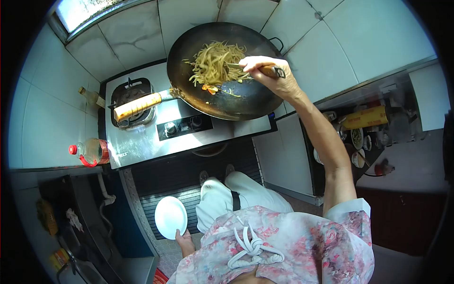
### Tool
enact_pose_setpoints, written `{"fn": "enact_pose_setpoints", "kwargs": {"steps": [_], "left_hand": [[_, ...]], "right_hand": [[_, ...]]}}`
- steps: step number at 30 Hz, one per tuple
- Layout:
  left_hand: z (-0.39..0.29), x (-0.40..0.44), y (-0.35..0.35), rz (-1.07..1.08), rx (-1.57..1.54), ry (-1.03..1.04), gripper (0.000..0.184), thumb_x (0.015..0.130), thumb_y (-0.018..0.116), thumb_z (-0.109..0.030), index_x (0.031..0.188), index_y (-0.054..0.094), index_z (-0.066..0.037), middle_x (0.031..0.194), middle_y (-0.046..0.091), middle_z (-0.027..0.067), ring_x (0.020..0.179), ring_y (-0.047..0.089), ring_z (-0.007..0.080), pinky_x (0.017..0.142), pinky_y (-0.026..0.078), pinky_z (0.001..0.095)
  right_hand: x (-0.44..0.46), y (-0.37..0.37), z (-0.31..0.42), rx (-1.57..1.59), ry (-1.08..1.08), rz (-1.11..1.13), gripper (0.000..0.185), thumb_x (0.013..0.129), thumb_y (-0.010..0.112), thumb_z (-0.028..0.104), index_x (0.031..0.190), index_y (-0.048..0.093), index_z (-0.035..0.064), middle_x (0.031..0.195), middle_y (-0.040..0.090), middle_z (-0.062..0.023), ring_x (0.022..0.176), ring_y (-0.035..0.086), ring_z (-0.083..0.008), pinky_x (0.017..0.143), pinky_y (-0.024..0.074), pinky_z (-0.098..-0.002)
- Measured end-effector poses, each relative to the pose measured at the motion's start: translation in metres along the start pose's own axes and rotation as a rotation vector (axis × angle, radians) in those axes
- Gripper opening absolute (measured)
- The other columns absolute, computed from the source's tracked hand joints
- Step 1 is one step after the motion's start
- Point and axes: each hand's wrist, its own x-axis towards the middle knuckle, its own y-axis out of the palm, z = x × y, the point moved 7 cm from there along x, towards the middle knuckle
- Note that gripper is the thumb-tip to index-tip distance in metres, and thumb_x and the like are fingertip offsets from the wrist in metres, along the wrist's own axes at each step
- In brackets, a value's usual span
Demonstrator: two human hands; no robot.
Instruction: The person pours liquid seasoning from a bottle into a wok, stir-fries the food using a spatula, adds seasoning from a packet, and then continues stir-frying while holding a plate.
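My right hand (272, 73) is wrapped round the dark wooden handle (271, 71) of a spatula, whose metal end reaches into the food. Pale shredded strips (215, 64) lie heaped in a large black wok (250, 102), with a few orange bits at the heap's lower edge. The kind of food is not certain. Low beside my legs, my left hand (186, 240) grips the edge of a white plate (171, 217) with nothing on it. The wok's wooden handle (137, 107) points left across the stove, with no hand on it.
The wok stands on the right side of a steel gas stove (137, 151); another burner (131, 94) is at left. A red-capped oil bottle (90, 151) and a glass bottle (92, 97) stand at the stove's left. Shelves at right hold bowls and a yellow box (365, 117).
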Motion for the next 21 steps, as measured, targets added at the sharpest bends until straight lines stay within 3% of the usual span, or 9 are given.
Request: {"fn": "enact_pose_setpoints", "kwargs": {"steps": [2, 5, 9, 12, 15, 18, 21], "left_hand": [[0.001, 0.005, -0.001, -0.041, -0.022, -0.007, 0.044, 0.088, 0.056, -0.004, 0.13, 0.044, 0.0, 0.123, 0.056, 0.0141, 0.116, 0.053, 0.0291, 0.103, 0.045, 0.0466], [0.008, 0.008, -0.005, -0.118, -0.044, -0.019, 0.044, 0.087, 0.055, -0.003, 0.13, 0.045, 0.0, 0.123, 0.057, 0.0153, 0.114, 0.055, 0.0302, 0.101, 0.046, 0.048], [0.015, 0.016, -0.02, -0.182, -0.028, -0.052, 0.045, 0.086, 0.056, -0.003, 0.129, 0.046, -0.001, 0.121, 0.058, 0.0161, 0.113, 0.056, 0.0306, 0.099, 0.048, 0.0486], [0.017, 0.017, -0.03, -0.195, -0.042, -0.043, 0.046, 0.084, 0.058, -0.004, 0.129, 0.046, -0.002, 0.121, 0.058, 0.0159, 0.113, 0.056, 0.0302, 0.098, 0.048, 0.0481], [0.015, 0.006, -0.023, -0.168, -0.052, -0.009, 0.044, 0.087, 0.056, -0.004, 0.129, 0.044, 0.0, 0.122, 0.057, 0.0179, 0.11, 0.058, 0.0322, 0.093, 0.052, 0.0471], [0.01, 0.006, -0.004, -0.07, -0.016, 0.007, 0.042, 0.088, 0.054, -0.004, 0.129, 0.044, 0.001, 0.121, 0.057, 0.0189, 0.108, 0.059, 0.0329, 0.092, 0.053, 0.0471], [0.008, 0.023, -0.005, -0.046, 0.026, -0.013, 0.05, 0.083, 0.062, -0.008, 0.13, 0.045, -0.004, 0.121, 0.057, 0.0134, 0.113, 0.056, 0.028, 0.097, 0.049, 0.046]], "right_hand": [[0.002, 0.001, 0.014, -0.072, -0.01, 0.121, 0.008, 0.086, 0.065, 0.002, 0.093, 0.069, 0.0015, 0.104, 0.069, -0.01, 0.098, 0.064, -0.0176, 0.09, 0.0511, -0.0299], [0.001, -0.03, 0.012, -0.041, 0.143, -0.02, 0.013, 0.082, 0.065, -0.003, 0.092, 0.07, 0.0028, 0.1, 0.071, -0.0066, 0.094, 0.064, -0.0129, 0.089, 0.0516, -0.0261], [-0.017, -0.097, -0.019, -0.097, 0.396, -0.376, 0.011, 0.083, 0.063, 0.004, 0.091, 0.071, 0.0044, 0.091, 0.069, -0.0051, 0.08, 0.064, -0.0115, 0.074, 0.0547, -0.0251], [-0.039, -0.137, -0.053, -0.079, 0.563, -0.6, 0.013, 0.084, 0.068, 0.007, 0.097, 0.068, 0.0062, 0.091, 0.068, -0.0071, 0.083, 0.066, -0.0156, 0.072, 0.0577, -0.0329], [-0.049, -0.142, -0.119, 0.236, 0.562, -0.676, 0.015, 0.082, 0.066, 0.005, 0.097, 0.068, 0.0047, 0.086, 0.067, -0.0064, 0.077, 0.066, -0.0177, 0.071, 0.058, -0.0323], [-0.054, -0.103, -0.189, 0.638, 0.567, -0.717, 0.017, 0.082, 0.068, 0.003, 0.099, 0.065, 0.0035, 0.092, 0.067, -0.0097, 0.083, 0.067, -0.0206, 0.076, 0.0591, -0.0367], [-0.047, -0.052, -0.179, 0.793, 0.485, -0.668, 0.014, 0.084, 0.066, 0.001, 0.098, 0.066, 0.0046, 0.101, 0.066, -0.0124, 0.09, 0.067, -0.0214, 0.082, 0.0585, -0.0399]]}}
